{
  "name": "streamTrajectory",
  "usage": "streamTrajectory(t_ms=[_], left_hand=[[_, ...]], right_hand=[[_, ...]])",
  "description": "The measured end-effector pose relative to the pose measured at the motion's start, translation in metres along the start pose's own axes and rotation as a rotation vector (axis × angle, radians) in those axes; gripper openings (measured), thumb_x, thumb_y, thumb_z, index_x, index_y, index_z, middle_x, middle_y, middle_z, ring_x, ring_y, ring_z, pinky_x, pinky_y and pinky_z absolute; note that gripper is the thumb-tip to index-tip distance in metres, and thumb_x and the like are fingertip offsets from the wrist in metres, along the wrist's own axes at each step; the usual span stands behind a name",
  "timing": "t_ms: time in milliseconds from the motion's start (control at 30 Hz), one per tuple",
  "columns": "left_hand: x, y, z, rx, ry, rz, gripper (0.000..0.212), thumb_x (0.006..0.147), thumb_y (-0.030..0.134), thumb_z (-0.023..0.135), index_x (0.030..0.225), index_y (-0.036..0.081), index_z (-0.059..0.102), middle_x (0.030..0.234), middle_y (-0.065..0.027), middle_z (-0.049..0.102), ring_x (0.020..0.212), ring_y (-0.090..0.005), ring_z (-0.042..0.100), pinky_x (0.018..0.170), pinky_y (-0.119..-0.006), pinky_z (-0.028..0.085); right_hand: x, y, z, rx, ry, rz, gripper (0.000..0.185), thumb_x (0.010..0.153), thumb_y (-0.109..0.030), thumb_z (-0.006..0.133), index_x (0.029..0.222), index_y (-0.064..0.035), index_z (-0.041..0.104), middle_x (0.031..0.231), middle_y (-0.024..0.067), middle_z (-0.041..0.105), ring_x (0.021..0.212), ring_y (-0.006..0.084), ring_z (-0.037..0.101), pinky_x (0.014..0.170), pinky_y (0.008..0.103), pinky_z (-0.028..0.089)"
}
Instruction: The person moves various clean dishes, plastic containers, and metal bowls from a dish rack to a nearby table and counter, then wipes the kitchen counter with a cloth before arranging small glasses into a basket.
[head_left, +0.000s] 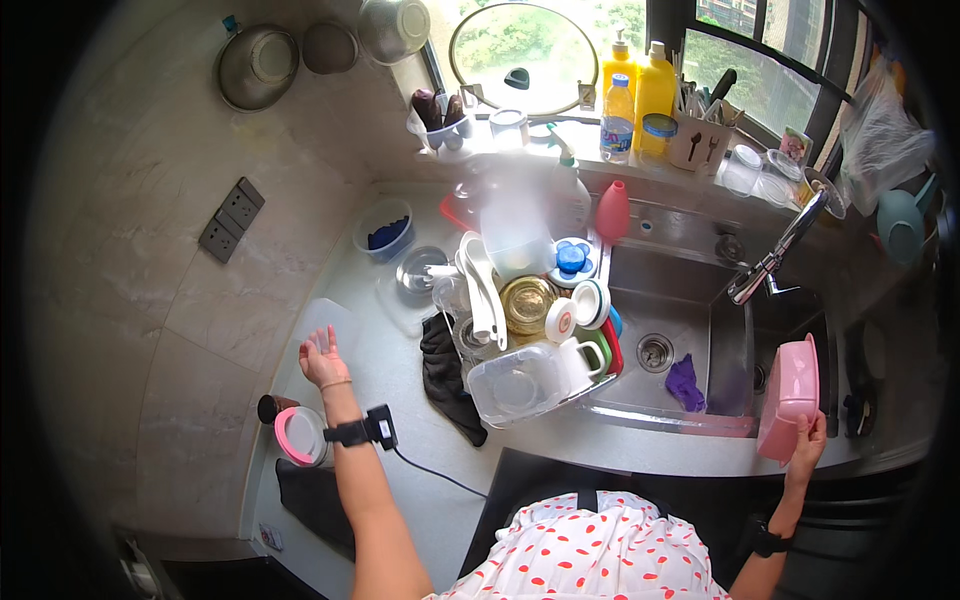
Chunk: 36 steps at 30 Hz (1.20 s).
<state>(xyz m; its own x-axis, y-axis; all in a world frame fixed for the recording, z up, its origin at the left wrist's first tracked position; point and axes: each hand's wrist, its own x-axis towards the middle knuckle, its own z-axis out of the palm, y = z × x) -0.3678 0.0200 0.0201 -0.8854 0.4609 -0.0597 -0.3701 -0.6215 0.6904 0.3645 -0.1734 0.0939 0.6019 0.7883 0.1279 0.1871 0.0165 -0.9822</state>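
Note:
My right hand (806, 442) grips the lower edge of a pink plastic basin (791, 397), tilted on its side above the small right sink bowl. At the left, my left hand (325, 360) is raised palm up over the counter by the wall, fingers apart. Just behind its fingers lies a clear plastic lid or sheet (341, 326), partly hidden. A heaped dish rack between the hands holds a clear plastic container (517, 382), white ladles or spoons (480, 289), an amber glass bowl (529, 304) and a white mug (585, 364).
A purple cloth (685, 384) lies in the steel sink (637, 300) under a chrome faucet (772, 262). Dark cloth (446, 375) lies beside the rack. Nearer the left wall stand a pink-rimmed container (300, 436) and a brown jar (276, 409). Yellow bottles (655, 90) line the windowsill.

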Motion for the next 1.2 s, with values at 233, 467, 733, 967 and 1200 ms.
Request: streamTrajectory(t_ms=[233, 467, 733, 967, 1200], left_hand=[[-0.166, 0.043, 0.069, -0.164, -0.466, -0.404, 0.012, 0.093, 0.016, 0.047, 0.093, 0.009, 0.058, 0.088, -0.0053, 0.062, 0.081, -0.0168, 0.059, 0.083, -0.035, 0.050], [-0.228, -0.048, 0.127, -0.159, -0.563, -1.135, 0.015, 0.093, 0.007, 0.041, 0.107, 0.001, 0.047, 0.091, -0.0070, 0.053, 0.079, -0.0167, 0.052, 0.077, -0.031, 0.046], [-0.203, -0.099, 0.133, -0.007, -0.382, -1.211, 0.020, 0.092, 0.005, 0.042, 0.108, -0.006, 0.039, 0.101, -0.0154, 0.048, 0.089, -0.0252, 0.052, 0.079, -0.036, 0.050], [-0.218, -0.066, 0.145, 0.163, -0.448, -0.973, 0.043, 0.086, 0.009, 0.050, 0.119, -0.007, 0.029, 0.128, -0.0256, 0.026, 0.116, -0.0382, 0.040, 0.097, -0.049, 0.041], [-0.228, -0.003, 0.125, 0.163, -0.569, -0.679, 0.036, 0.086, 0.007, 0.049, 0.118, -0.003, 0.037, 0.121, -0.0245, 0.045, 0.115, -0.0355, 0.045, 0.097, -0.046, 0.042]], right_hand=[[0.034, 0.025, 0.013, 0.009, -0.138, -0.159, 0.010, 0.090, -0.014, 0.055, 0.092, -0.0037, 0.054, 0.079, -0.0050, 0.050, 0.071, 0.0024, 0.043, 0.066, 0.0161, 0.036], [0.055, 0.020, 0.021, 0.090, -0.252, -0.080, 0.012, 0.090, -0.016, 0.056, 0.092, -0.0043, 0.054, 0.080, -0.0044, 0.051, 0.073, 0.0027, 0.046, 0.067, 0.0159, 0.037], [0.057, 0.026, -0.008, 0.105, -0.228, -0.057, 0.012, 0.089, -0.015, 0.056, 0.094, -0.0034, 0.054, 0.080, -0.0031, 0.053, 0.072, 0.0037, 0.046, 0.068, 0.0162, 0.037], [0.066, 0.016, -0.020, 0.073, -0.231, -0.050, 0.017, 0.084, -0.014, 0.054, 0.095, -0.0024, 0.054, 0.080, 0.0023, 0.055, 0.073, 0.0088, 0.050, 0.071, 0.0208, 0.039], [0.070, -0.035, 0.030, 0.768, -0.284, 0.137, 0.042, 0.092, -0.025, 0.042, 0.125, 0.0008, 0.045, 0.120, 0.0126, 0.054, 0.108, 0.0229, 0.053, 0.091, 0.0363, 0.043]])
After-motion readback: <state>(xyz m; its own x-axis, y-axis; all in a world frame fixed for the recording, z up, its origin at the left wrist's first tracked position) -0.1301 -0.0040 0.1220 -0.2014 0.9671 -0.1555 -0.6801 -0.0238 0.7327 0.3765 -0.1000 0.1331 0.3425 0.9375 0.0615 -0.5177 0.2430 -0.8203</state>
